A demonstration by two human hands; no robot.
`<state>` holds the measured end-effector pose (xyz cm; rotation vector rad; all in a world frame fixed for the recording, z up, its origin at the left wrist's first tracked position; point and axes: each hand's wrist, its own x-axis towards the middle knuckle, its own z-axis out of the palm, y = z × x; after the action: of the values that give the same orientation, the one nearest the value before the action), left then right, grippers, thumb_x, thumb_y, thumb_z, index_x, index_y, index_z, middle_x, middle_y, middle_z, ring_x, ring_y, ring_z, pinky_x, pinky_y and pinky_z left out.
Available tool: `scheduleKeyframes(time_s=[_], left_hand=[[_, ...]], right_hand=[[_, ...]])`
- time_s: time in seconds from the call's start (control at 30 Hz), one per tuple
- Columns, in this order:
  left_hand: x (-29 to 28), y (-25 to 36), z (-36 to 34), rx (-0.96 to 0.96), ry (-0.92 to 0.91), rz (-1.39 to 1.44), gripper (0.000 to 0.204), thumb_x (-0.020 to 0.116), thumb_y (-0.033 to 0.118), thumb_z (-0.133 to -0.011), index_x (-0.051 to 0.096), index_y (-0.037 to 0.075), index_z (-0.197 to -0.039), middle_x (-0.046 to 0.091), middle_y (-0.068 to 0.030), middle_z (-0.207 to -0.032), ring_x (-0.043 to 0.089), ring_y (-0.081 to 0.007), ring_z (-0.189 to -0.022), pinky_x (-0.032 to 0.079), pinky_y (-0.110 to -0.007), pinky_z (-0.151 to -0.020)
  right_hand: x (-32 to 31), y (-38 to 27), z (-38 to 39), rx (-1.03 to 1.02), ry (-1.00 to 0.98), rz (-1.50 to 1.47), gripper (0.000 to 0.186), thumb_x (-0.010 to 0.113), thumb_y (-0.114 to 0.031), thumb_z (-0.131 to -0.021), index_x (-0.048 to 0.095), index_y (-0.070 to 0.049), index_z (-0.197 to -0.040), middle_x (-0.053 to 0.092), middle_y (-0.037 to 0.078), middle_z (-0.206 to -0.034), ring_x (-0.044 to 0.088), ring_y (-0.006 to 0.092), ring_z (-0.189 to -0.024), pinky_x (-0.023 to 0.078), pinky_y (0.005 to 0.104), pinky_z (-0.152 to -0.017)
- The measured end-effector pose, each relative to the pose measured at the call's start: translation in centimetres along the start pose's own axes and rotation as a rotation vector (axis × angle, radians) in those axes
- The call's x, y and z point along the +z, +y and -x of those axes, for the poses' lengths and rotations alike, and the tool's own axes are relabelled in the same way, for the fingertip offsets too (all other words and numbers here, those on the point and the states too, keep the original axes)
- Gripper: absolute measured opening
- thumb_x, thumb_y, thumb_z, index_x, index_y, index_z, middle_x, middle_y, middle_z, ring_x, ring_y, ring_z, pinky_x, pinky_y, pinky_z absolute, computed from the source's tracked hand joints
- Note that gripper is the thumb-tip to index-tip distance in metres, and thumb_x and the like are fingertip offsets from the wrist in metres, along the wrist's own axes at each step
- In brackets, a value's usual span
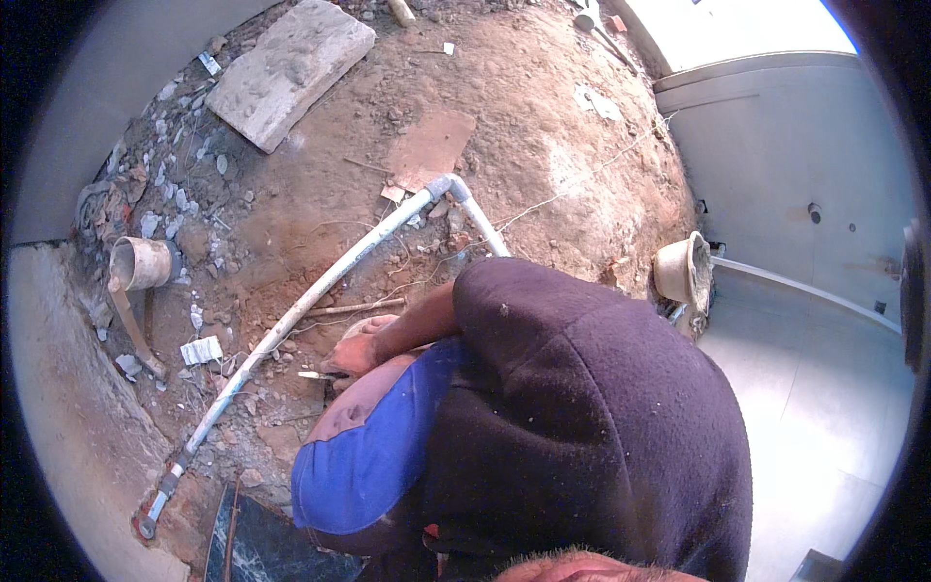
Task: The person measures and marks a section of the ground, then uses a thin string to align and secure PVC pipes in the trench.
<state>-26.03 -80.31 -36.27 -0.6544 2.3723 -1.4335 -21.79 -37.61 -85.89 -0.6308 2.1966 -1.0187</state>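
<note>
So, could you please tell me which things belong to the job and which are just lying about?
Likely in the job: slim pale item at the stooping person's hand; white elbowed pipe.

Seemingly lying about: pale slab; left bucket; right bucket; white scrap.

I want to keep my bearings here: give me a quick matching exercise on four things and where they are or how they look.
1. White pipe
2. Pale slab
3. Bucket
4. Veined tile

A. Dark, at the picture's lower edge
B. Joined at a grey elbow
C. On the dirt, upper left
D. Right side, near the grey wall

Pairs: 1-B, 2-C, 3-D, 4-A
</note>
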Motion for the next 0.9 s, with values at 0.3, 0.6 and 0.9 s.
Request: scheduleKeyframes(time_s=[0.3, 0.6, 0.9], left_hand=[[1.2, -1.0, -0.3, 0.018, 0.050, 0.021, 0.018, 0.066, 0.023, -0.065, 0.063, 0.007, -0.073, 0.064, -0.0113, -0.076, 0.063, -0.0284, -0.072, 0.051, -0.040, -0.061], [0.7, -1.0, 0.3, 0.072, 0.035, 0.070, 0.018, 0.065, 0.024, -0.063, 0.061, 0.007, -0.067, 0.064, -0.0126, -0.069, 0.065, -0.0291, -0.063, 0.052, -0.043, -0.054], [9.0, -4.4, 2.3, -0.031, -0.117, 0.293, 0.036, 0.062, 0.033, -0.077, 0.058, 0.002, -0.095, 0.062, -0.0149, -0.093, 0.061, -0.0326, -0.084, 0.050, -0.043, -0.067]], right_hand=[[-3.3, -2.8, 1.2, 0.094, -0.083, 0.000, 0.042, 0.053, -0.044, -0.080, 0.050, -0.007, -0.101, 0.060, 0.020, -0.082, 0.059, 0.0428, -0.080, 0.044, 0.0540, -0.067], [-0.7, -0.6, 0.2, 0.111, -0.081, 0.027, 0.042, 0.051, -0.044, -0.081, 0.048, -0.010, -0.105, 0.061, 0.021, -0.079, 0.061, 0.0420, -0.078, 0.045, 0.0551, -0.063], [-5.4, -3.7, 2.0, 0.160, -0.239, -0.025, 0.030, 0.053, -0.033, -0.083, 0.056, -0.013, -0.105, 0.062, 0.018, -0.081, 0.063, 0.0344, -0.079, 0.050, 0.0462, -0.065]])
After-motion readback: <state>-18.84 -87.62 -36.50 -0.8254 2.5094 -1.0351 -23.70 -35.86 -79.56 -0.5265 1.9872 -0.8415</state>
